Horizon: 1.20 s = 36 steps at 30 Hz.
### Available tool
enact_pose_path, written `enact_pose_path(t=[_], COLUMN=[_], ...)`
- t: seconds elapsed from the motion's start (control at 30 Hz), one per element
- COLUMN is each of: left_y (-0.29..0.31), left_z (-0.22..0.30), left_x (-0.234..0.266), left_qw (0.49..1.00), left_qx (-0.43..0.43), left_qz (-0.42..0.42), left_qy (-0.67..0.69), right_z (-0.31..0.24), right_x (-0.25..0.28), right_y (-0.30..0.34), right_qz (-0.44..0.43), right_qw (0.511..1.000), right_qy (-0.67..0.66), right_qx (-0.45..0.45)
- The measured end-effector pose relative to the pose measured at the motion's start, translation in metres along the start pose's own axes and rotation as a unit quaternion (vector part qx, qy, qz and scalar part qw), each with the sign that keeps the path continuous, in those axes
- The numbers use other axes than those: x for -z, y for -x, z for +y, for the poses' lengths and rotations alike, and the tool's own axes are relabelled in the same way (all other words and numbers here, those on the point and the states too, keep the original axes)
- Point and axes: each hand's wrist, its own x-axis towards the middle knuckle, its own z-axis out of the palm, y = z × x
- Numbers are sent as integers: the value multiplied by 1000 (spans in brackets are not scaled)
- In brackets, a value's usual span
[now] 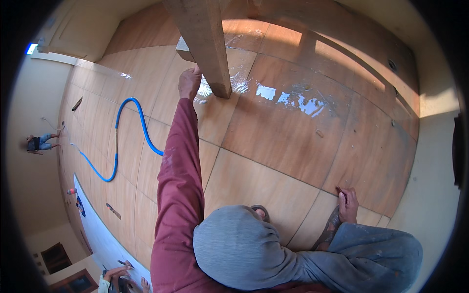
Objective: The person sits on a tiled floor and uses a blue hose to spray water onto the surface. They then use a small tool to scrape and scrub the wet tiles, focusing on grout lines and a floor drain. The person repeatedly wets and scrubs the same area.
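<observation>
My left hand (189, 83), at the end of an outstretched maroon sleeve, is closed beside a wooden post (207, 53). The post covers part of the fingers, so what they grip is hidden. A pale block (184, 50) shows just behind the post. Low on the right, my right hand (348, 204) is beside my sandalled foot, its fingers pinched at the floor. A small dark reddish bit shows at the fingertips, too small to name. Both hands are over brown wood-look floor tiles (283, 141). Shallow water (293, 100) glints on the tiles beyond the post.
A blue hose (141, 119) curves over the tiles on the left. Beyond it lie a narrow tool (113, 211) and a dark object (76, 104). One person (41, 142) stands far left; another person's hands (128, 266) are at a pale sheet (100, 229). Walls bound both sides.
</observation>
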Motion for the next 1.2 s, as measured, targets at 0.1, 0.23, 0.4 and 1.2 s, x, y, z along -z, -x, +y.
enact_pose_path(t=[0.1, 0.23, 0.4, 1.2], left_y=[7, 6, 13, -23], left_z=[22, 42, 68, 73], left_x=[-9, 0, 8, 50], left_qw=[1000, 997, 980, 962], left_qx=[7, 54, 151, 194], left_qz=[13, 11, 3, 47], left_qy=[8, -46, -127, -187], right_z=[-1, 2, 5, 1], right_x=[4, 8, 9, 8], right_y=[2, 4, 3, 1], right_qz=[2, -4, 10, 13], right_qw=[1000, 1000, 1000, 999], right_qy=[5, 9, 21, 34], right_qx=[-9, -12, 7, 10])
